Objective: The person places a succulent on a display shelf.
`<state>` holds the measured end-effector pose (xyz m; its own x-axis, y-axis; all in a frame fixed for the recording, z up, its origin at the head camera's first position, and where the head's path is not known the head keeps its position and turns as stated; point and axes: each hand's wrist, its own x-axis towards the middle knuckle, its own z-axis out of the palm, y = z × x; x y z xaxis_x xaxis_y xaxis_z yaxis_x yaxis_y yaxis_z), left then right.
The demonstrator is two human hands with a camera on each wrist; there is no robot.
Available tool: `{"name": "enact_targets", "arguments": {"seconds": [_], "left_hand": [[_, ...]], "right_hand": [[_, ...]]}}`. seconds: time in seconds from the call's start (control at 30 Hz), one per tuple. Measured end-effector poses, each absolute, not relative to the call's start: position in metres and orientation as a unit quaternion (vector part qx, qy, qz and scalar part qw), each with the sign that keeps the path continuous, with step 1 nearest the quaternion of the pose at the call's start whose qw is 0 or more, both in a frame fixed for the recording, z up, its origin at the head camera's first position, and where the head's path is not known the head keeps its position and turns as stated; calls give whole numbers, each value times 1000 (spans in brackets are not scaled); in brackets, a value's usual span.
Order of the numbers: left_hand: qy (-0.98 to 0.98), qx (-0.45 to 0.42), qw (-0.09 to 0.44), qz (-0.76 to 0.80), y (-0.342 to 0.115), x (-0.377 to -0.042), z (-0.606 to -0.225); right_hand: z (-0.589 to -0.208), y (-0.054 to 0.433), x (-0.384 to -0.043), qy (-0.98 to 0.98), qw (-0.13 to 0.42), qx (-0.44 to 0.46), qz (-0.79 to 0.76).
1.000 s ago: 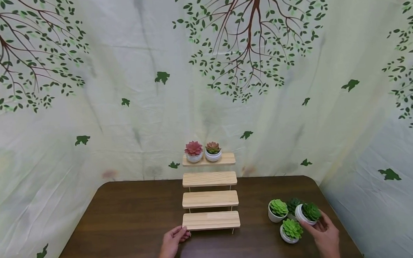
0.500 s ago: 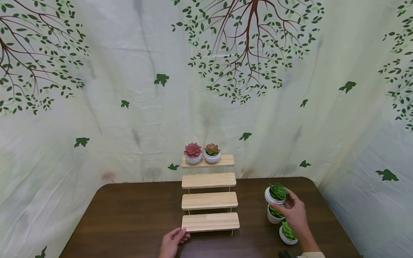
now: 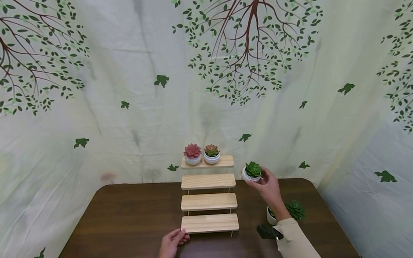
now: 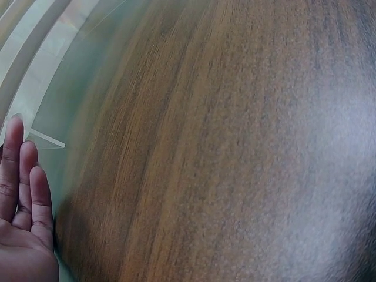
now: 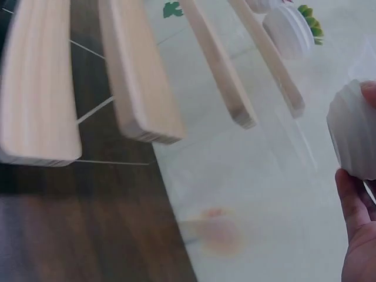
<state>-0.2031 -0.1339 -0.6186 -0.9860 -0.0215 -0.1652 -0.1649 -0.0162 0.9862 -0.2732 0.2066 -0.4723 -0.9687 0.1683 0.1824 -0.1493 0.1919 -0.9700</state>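
In the head view, my right hand (image 3: 268,186) grips a small white ribbed pot with a dark green succulent (image 3: 253,169), raised just right of the tiered wooden shelf. The right wrist view shows the white pot (image 5: 355,129) between thumb and fingers. My left hand (image 3: 172,243) pinches the left front corner of the lowest tier (image 3: 210,223). Its remaining fingers (image 4: 40,202) stretch out beside the shelf's clear support in the left wrist view. On the top tier (image 3: 226,161) stand a pink succulent (image 3: 192,151) and a reddish-green one (image 3: 212,151), both in white pots.
A dark green succulent (image 3: 295,210) and a white pot (image 3: 271,216) sit on the brown table (image 3: 127,219) at right, partly covered by my right forearm. A leaf-printed cloth (image 3: 129,125) hangs behind the table. The middle tiers (image 3: 208,181) are bare wood.
My right hand has carried the dark green succulent from the group at right, leftward and up toward the top of the shelf. My left hand has stayed at the lowest tier's corner.
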Motion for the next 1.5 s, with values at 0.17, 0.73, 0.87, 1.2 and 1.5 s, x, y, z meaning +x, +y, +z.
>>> {"name": "enact_targets", "arguments": {"seconds": [0.17,0.73,0.87,1.2,1.5], "left_hand": [[701,-63,51,709,-136,-203,-619],[697,-53,51,713,-138,-202,-620],[695,-42,48,716,-138,-202,-622],[696,-56,47,714,-138,-203,-617],[695,-55,53,714,-137,-203,-619]], "right_hand": [[-463,197,-298,-768,126,2,628],[-448,161,-352,-788,103,23,607],[-450,158,-357,-794,94,27,600],[-449,153,-363,-786,77,42,612],[-452,155,-363,-784,71,36,615]]}}
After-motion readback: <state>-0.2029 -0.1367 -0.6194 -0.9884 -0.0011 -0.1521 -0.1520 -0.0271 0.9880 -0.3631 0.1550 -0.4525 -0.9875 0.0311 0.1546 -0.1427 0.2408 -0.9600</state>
